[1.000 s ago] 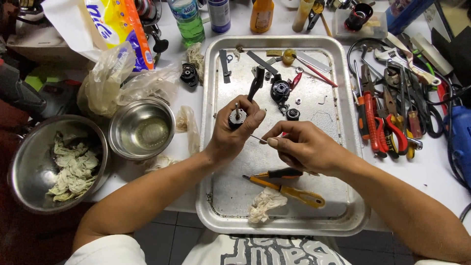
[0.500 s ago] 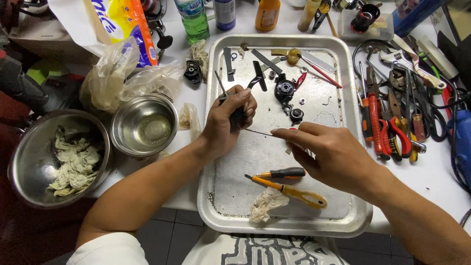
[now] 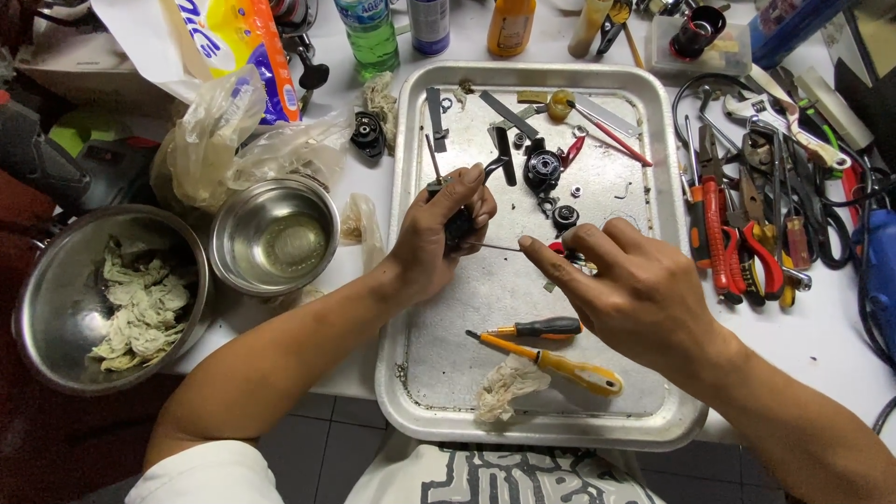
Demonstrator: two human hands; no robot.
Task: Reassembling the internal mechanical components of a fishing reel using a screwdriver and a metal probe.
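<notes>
Gripping a small black mechanical part (image 3: 457, 224) in my closed left hand (image 3: 439, 238), I hold it just above the upper middle of the metal tray (image 3: 420, 373), while my right hand (image 3: 625, 289) pinches a thin metal rod (image 3: 493, 247) between fingertips, its tip reaching the part. Below my hands on the tray lie a black-handled screwdriver (image 3: 537, 328), an orange-handled screwdriver (image 3: 551, 363) and a crumpled rag (image 3: 509, 385); further black parts (image 3: 542, 171) sit near the tray's top. Left of the tray stand a small steel bowl (image 3: 273, 236) and a larger bowl (image 3: 56, 299) holding rags, and pliers (image 3: 714, 233) lie to the right.
</notes>
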